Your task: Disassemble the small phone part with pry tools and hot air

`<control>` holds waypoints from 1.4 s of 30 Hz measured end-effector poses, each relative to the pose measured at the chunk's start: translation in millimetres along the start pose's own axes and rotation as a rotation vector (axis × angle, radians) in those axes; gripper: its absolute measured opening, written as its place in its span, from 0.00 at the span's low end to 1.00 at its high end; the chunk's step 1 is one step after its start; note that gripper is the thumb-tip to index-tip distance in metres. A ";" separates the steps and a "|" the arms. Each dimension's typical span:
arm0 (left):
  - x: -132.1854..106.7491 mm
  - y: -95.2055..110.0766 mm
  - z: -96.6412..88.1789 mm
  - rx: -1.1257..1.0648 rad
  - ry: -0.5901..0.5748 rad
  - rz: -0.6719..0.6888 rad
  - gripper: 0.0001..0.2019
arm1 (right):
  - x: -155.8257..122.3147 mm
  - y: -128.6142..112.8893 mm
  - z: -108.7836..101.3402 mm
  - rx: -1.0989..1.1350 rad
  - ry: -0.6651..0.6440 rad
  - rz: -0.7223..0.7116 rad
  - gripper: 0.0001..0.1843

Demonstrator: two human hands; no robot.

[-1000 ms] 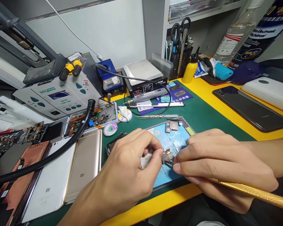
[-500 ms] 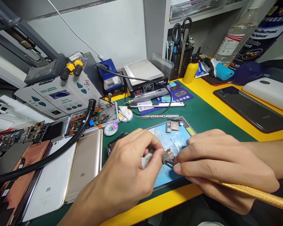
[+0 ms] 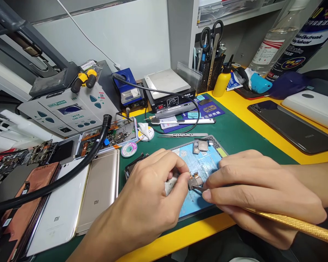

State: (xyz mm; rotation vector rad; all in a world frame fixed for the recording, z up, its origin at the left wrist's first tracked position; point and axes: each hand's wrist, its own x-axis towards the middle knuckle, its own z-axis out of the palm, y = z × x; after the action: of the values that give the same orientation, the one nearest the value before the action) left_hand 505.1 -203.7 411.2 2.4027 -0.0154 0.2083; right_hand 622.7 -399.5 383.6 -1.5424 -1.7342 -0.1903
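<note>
A small metal phone part (image 3: 196,181), which looks like a camera module with a flex connector, is held above the blue work pad (image 3: 188,207). Thumb and index finger of my left hand (image 3: 158,193) pinch its left edge. My right hand (image 3: 257,189) is closed around a craft knife with a gold knurled handle (image 3: 297,222). The knife's thin blade (image 3: 198,189) touches the lower side of the part. Farther back on the pad lies a similar metal module (image 3: 201,146). Whatever lies behind my left fingers on the pad is partly hidden.
Steel tweezers (image 3: 182,135) and a white brush (image 3: 191,121) lie beyond the pad. Solder reels (image 3: 128,149) sit left, near a tray of circuit boards (image 3: 120,134). A black hose (image 3: 82,169) crosses over phone backs (image 3: 100,193). A dark phone (image 3: 295,127) rests at right.
</note>
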 end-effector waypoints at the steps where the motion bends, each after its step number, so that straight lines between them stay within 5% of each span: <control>1: 0.0 0.0 0.1 0.001 0.000 -0.002 0.04 | 0.1 0.0 -0.2 0.005 -0.004 -0.010 0.11; 8: 0.6 0.2 -0.3 0.000 -0.003 0.001 0.04 | 4.0 7.6 -1.6 0.040 -0.035 -0.105 0.13; 42: 1.6 2.1 -0.2 -0.022 0.007 -0.036 0.04 | 0.9 8.0 -0.6 0.084 -0.038 -0.140 0.17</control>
State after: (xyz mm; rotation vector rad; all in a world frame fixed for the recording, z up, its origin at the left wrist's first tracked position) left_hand 506.5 -205.0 413.0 2.3782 0.0283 0.1984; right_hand 630.1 -397.2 381.6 -1.3735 -1.8583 -0.1569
